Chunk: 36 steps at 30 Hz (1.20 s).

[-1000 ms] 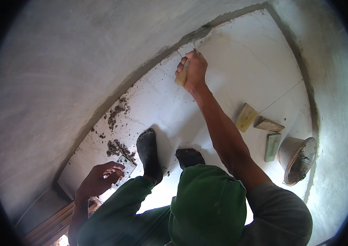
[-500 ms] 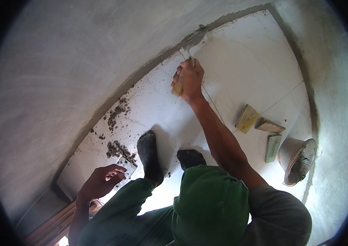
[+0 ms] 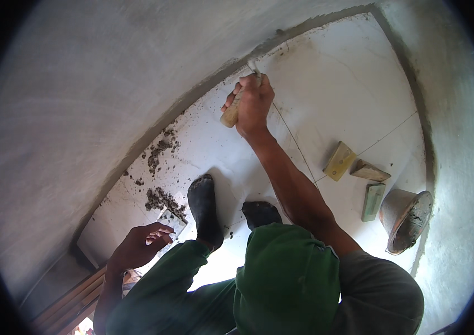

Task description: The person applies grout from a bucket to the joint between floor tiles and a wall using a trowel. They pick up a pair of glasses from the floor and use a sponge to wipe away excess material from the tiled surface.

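Observation:
My right hand point(image 3: 252, 103) grips the wooden handle of a small trowel point(image 3: 229, 115); its metal blade reaches to the grey mortar strip point(image 3: 192, 95) where the white tiled floor meets the wall. My left hand point(image 3: 142, 243) is low on the left, fingers loosely bent and apart with nothing visible in them, over a pale rectangular piece point(image 3: 173, 223) on the floor. Dark mortar crumbs point(image 3: 160, 198) lie beside that piece and along the left edge of the tiles point(image 3: 326, 72).
Yellow point(image 3: 339, 160) and green point(image 3: 372, 202) blocks and a wooden wedge point(image 3: 369, 171) lie at right, beside a tilted-looking bucket of grey mortar point(image 3: 407, 223). Walls curve around the floor. My dark-covered feet point(image 3: 201, 206) are below my right hand. Wooden planks point(image 3: 69, 301) sit at lower left.
My right hand and the trowel have shifted left along the wall, first dipping toward me and then rising slightly. My left hand is nearly still.

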Each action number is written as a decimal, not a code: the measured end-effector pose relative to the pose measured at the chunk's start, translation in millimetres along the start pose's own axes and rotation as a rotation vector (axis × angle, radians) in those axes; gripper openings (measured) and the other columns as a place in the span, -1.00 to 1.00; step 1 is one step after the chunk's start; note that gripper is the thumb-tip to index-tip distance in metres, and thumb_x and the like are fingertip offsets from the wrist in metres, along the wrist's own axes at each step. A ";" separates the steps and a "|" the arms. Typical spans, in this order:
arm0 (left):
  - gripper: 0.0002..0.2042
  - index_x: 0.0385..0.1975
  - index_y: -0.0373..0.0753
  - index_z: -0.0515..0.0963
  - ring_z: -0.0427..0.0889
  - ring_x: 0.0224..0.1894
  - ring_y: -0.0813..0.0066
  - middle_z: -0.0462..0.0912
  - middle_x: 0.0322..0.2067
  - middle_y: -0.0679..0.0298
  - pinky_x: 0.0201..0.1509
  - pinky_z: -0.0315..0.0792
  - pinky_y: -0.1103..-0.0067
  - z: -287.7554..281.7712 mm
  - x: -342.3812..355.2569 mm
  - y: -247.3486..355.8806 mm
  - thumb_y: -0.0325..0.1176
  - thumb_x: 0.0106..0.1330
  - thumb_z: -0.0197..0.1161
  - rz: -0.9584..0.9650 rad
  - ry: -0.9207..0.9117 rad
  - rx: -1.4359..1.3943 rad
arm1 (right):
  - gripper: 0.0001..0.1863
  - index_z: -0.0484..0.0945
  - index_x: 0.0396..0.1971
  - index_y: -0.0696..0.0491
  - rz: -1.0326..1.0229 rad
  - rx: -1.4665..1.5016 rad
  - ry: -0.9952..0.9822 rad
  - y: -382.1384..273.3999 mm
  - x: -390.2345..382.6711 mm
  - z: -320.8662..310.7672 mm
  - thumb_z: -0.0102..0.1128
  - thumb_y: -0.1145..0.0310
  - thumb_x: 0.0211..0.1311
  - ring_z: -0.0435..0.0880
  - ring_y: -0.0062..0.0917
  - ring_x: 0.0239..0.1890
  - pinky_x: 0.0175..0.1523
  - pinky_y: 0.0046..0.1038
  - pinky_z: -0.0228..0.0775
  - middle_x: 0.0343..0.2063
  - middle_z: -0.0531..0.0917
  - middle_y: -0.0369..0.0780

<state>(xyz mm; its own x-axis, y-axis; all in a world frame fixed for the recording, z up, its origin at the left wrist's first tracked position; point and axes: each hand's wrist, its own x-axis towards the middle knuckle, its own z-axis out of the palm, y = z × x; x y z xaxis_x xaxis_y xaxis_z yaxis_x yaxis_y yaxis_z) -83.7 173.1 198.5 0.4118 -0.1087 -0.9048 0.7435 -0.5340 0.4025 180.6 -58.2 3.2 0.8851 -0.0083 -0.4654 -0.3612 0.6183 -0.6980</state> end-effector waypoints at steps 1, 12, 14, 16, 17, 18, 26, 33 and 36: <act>-0.70 0.20 -0.28 0.68 0.80 0.03 0.44 0.85 -0.06 0.17 0.22 0.62 0.40 -1.1 0.4 2.2 -0.23 0.68 0.23 0.001 0.011 0.017 | -0.87 0.34 -0.21 0.08 0.006 0.029 0.033 -6.2 6.5 0.6 0.07 0.39 0.41 0.55 -0.40 -0.64 -0.57 -0.18 0.53 -0.44 0.47 -0.19; -0.69 0.20 -0.29 0.67 0.80 0.05 0.43 0.85 -0.05 0.17 0.24 0.62 0.40 -2.5 6.0 6.7 -0.22 0.68 0.24 0.003 -0.020 0.013 | -0.86 0.36 -0.19 0.09 -0.110 -0.127 -0.048 4.6 4.3 -10.6 0.14 0.44 0.39 0.57 -0.41 -0.62 -0.53 -0.17 0.57 -0.44 0.50 -0.21; -0.68 0.20 -0.29 0.67 0.80 0.06 0.42 0.85 -0.05 0.18 0.24 0.62 0.40 -3.6 7.2 14.0 -0.22 0.68 0.24 0.001 -0.004 0.013 | -0.86 0.37 -0.20 0.08 -0.105 -0.116 -0.044 -2.2 13.1 -25.9 0.14 0.43 0.38 0.56 -0.42 -0.62 -0.53 -0.18 0.56 -0.45 0.49 -0.21; -0.69 0.20 -0.30 0.67 0.80 0.06 0.42 0.84 -0.04 0.19 0.25 0.62 0.41 -3.4 9.2 16.5 -0.23 0.68 0.24 0.021 -0.006 0.008 | -0.88 0.38 -0.20 0.06 0.048 -0.031 0.075 -15.1 39.0 -39.3 0.12 0.43 0.38 0.56 -0.41 -0.60 -0.50 -0.13 0.57 -0.44 0.49 -0.22; -0.69 0.20 -0.30 0.67 0.80 0.06 0.42 0.84 -0.04 0.19 0.25 0.62 0.41 -2.2 10.1 15.2 -0.23 0.68 0.24 0.024 -0.010 0.008 | -0.89 0.39 -0.20 0.04 0.120 0.030 0.071 -18.4 48.4 -44.0 0.10 0.42 0.36 0.56 -0.40 -0.57 -0.46 -0.07 0.57 -0.44 0.49 -0.22; -0.70 0.20 -0.31 0.67 0.80 0.05 0.43 0.84 -0.04 0.19 0.24 0.62 0.42 -0.5 10.1 12.7 -0.25 0.68 0.24 0.016 -0.021 0.019 | -0.89 0.39 -0.20 0.04 0.117 0.027 0.075 -15.5 56.1 -43.1 0.10 0.42 0.36 0.56 -0.40 -0.57 -0.46 -0.07 0.57 -0.44 0.49 -0.22; -0.70 0.21 -0.30 0.67 0.80 0.02 0.43 0.84 -0.06 0.17 0.20 0.63 0.42 -1.2 5.9 6.6 -0.27 0.68 0.24 -0.013 -0.011 -0.005 | -0.90 0.37 -0.27 0.08 -0.104 -0.172 -0.204 16.5 -1.4 -32.0 0.02 0.39 0.47 0.57 -0.43 -0.68 -0.58 -0.27 0.56 -0.48 0.50 -0.20; -0.70 0.21 -0.30 0.67 0.81 0.04 0.42 0.85 -0.07 0.16 0.21 0.63 0.41 3.6 2.7 7.9 -0.25 0.68 0.23 -0.005 -0.002 0.031 | -0.89 0.37 -0.24 0.06 0.153 0.037 0.038 38.1 18.9 -6.1 0.05 0.37 0.42 0.55 -0.40 -0.63 -0.52 -0.12 0.60 -0.44 0.49 -0.19; -0.70 0.20 -0.29 0.67 0.81 0.03 0.41 0.85 -0.07 0.15 0.22 0.63 0.40 6.5 -1.0 -6.6 -0.24 0.68 0.24 0.022 -0.009 0.029 | -0.89 0.36 -0.24 0.05 0.104 0.036 0.037 32.9 11.8 14.5 0.06 0.37 0.40 0.55 -0.39 -0.63 -0.53 -0.10 0.58 -0.44 0.48 -0.18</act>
<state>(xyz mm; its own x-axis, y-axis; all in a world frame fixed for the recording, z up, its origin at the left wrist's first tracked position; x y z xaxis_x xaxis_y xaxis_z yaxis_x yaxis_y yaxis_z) -92.4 171.3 195.8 0.4225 -0.1281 -0.8973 0.7192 -0.5551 0.4179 183.4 -26.6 -17.4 0.8314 0.0286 -0.5549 -0.4394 0.6451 -0.6251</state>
